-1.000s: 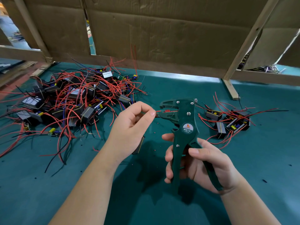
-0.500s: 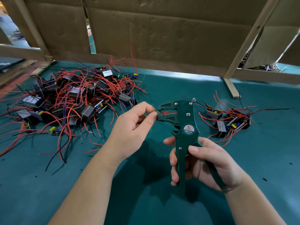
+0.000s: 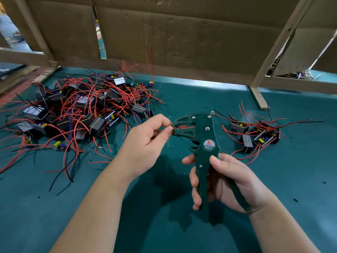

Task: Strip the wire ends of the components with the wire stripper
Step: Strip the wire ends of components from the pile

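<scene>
My right hand grips the handles of a dark green wire stripper, held upright above the table with its jaws pointing left. My left hand pinches a red wire end between thumb and forefinger and holds it inside the stripper's jaws. The component on that wire is hidden under my left hand. A big pile of black components with red wires lies at the left. A small group of components lies to the right of the stripper.
The table has a teal cloth cover dotted with tiny bits of insulation. A cardboard wall on a wooden frame closes the back, with a wooden foot on the cloth at right.
Both hands and the stripper rose slightly and moved closer together. The red wire end now sits deeper in the jaws.
</scene>
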`<state>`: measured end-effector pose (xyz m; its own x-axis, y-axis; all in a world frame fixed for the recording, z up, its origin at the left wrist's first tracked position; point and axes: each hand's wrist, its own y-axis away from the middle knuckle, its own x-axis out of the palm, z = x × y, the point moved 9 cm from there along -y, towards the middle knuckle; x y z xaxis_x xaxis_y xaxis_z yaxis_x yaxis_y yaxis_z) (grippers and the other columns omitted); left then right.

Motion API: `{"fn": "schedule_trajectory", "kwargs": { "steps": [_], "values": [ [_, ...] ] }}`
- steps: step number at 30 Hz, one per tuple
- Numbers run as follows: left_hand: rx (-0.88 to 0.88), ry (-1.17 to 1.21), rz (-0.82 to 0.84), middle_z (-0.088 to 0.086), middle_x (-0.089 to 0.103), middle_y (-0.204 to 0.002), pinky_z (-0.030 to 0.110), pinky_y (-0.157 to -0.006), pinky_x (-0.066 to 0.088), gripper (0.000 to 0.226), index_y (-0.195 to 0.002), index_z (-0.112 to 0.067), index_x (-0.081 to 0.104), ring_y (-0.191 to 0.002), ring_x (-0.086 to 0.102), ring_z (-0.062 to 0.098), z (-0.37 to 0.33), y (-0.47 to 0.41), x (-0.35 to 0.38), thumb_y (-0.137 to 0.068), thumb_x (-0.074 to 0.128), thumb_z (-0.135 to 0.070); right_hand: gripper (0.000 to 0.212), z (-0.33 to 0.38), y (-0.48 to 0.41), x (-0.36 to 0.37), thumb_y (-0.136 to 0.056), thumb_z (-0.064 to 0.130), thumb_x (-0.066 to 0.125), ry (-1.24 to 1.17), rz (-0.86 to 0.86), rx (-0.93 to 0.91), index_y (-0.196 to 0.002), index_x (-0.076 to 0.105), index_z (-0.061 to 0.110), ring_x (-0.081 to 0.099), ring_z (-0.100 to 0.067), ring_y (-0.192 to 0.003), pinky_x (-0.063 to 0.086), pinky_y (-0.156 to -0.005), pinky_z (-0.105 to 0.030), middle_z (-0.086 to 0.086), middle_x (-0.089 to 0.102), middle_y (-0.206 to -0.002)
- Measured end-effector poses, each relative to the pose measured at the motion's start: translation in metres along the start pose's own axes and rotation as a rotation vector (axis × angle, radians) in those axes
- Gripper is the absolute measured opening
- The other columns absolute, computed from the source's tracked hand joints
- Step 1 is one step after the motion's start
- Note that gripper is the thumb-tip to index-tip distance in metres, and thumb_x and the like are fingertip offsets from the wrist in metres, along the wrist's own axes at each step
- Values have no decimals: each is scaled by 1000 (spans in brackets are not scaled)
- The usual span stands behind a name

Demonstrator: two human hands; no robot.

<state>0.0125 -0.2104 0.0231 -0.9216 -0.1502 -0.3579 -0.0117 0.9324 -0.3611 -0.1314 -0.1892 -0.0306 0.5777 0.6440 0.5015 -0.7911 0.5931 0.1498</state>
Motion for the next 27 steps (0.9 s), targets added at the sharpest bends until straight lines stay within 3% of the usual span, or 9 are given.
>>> {"fn": "schedule_trajectory", "kwargs": {
  "steps": [8,14,27],
  "values": [
    [11,-100,59,-9,33,-51,17,-45,24,12,-83,-31,51,-46,27,6,3,0,0,-93,45,-33,53,-2,0,-2,-83,39,73,5,-5,20,-118,62,2,62,-36,-65,53,-67,-51,-19,61,-85],
    [35,-237,22,-7,36,-50,19,-45,23,11,-82,-29,49,-46,27,10,3,1,-2,-92,46,-35,55,-4,-1,-4,-78,40,77,37,-42,26,-116,63,3,61,-37,-65,52,-67,-52,-20,61,-84],
    [25,-225,17,-7,33,-45,16,-45,21,17,-76,-20,54,-43,25,10,2,1,-6,-88,50,-31,58,-7,-1,-8,-74,40,80,75,-89,27,-114,64,2,61,-38,-65,51,-69,-53,-23,60,-84]
  ]
}}
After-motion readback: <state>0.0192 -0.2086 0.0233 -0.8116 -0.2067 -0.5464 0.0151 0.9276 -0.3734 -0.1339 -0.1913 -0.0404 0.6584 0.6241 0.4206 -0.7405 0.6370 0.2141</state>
